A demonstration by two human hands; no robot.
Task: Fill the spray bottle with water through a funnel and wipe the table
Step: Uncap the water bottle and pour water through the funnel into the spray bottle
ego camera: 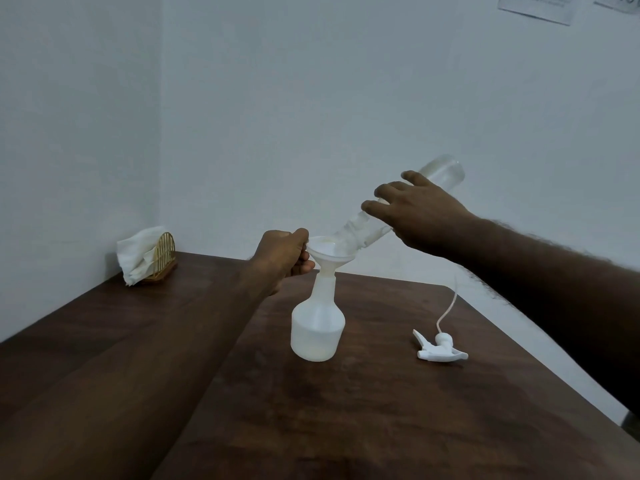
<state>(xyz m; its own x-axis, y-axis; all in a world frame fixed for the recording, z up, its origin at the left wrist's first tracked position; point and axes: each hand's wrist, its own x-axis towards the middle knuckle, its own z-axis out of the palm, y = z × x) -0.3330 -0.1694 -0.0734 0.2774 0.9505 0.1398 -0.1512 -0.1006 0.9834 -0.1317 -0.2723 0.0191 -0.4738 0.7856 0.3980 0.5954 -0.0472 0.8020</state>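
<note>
A white translucent spray bottle (317, 332) stands uncapped in the middle of the dark wooden table (346, 427), partly filled with water. A white funnel (329, 252) sits in its neck. My left hand (282, 256) pinches the funnel's left rim. My right hand (420, 216) grips a clear plastic water bottle (440, 174), tilted steeply with its mouth down in the funnel. The white trigger spray head (440, 348) with its thin tube lies on the table to the right of the spray bottle.
A gold wire napkin holder with white tissues (147, 256) stands at the table's far left corner against the wall. White walls close off the back and left. The table's right edge runs diagonally past the spray head.
</note>
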